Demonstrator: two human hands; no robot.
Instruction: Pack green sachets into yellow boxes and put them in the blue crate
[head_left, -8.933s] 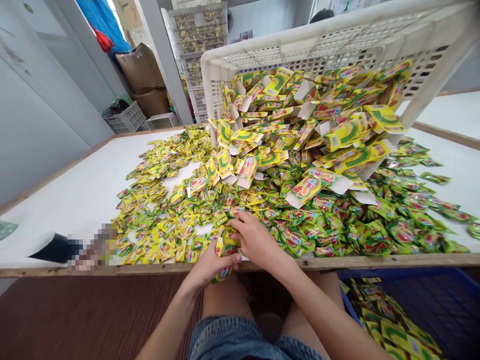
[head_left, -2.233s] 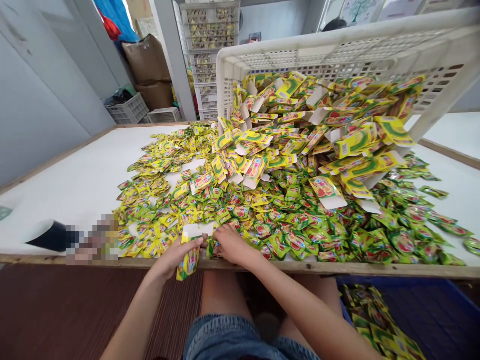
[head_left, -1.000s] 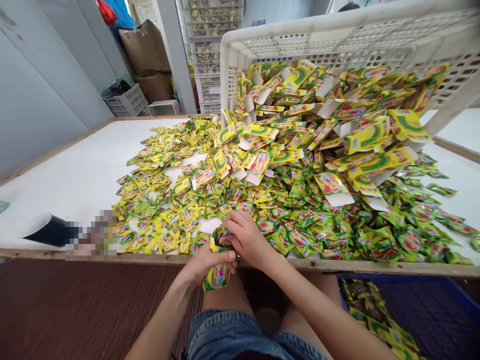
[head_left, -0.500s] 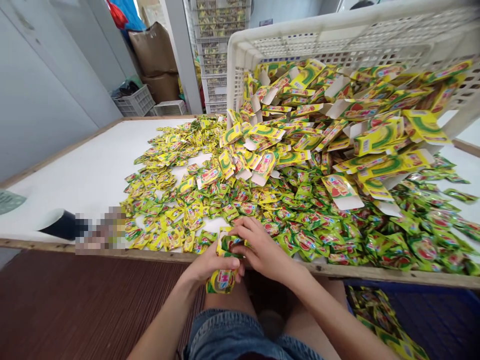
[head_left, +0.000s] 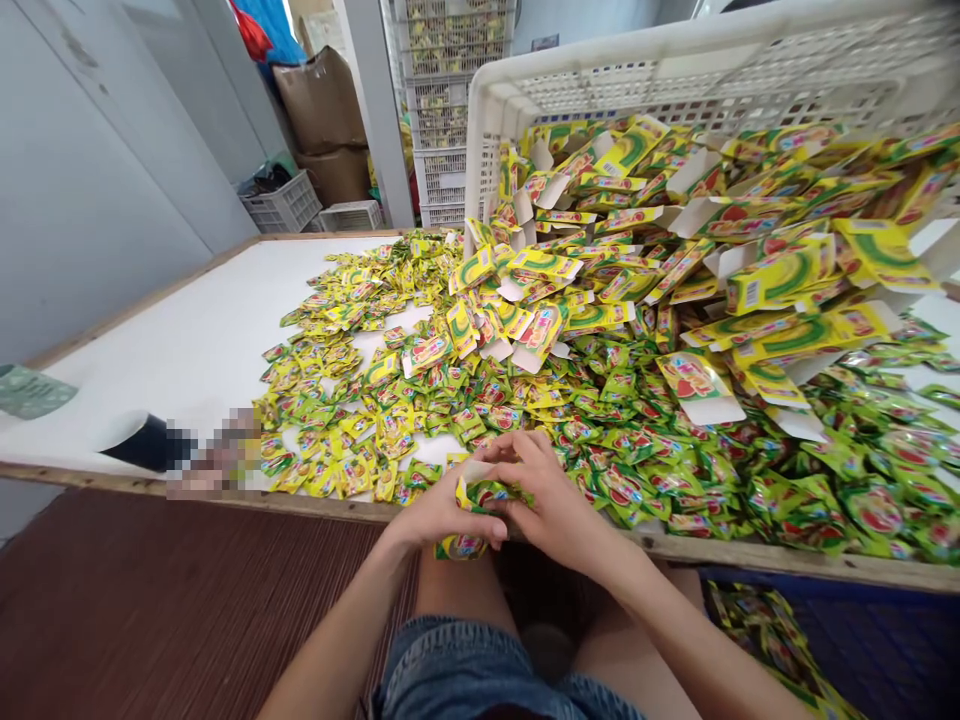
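Note:
My left hand [head_left: 442,512] grips a small yellow-green carton [head_left: 471,518] at the table's near edge, its open top facing up. My right hand [head_left: 544,495] is closed on green sachets [head_left: 496,493] at the carton's mouth. Both hands touch the carton. A wide heap of loose sachets [head_left: 637,450] covers the white table [head_left: 172,350] right behind my hands. Flat, unfolded cartons [head_left: 675,240] spill out of a tipped white plastic crate [head_left: 675,80] at the back.
A dark cup-like object [head_left: 142,440] lies at the table's left front, beside a blurred patch. A blue bin [head_left: 862,640] with filled cartons stands on the floor at my right. Stacked crates [head_left: 442,90] and brown sacks [head_left: 322,110] stand beyond the table.
My hands went from gathering sachets on the table to meeting at the carton; the carton now sits higher, at the table edge, with the right hand on its mouth. The view drifted left.

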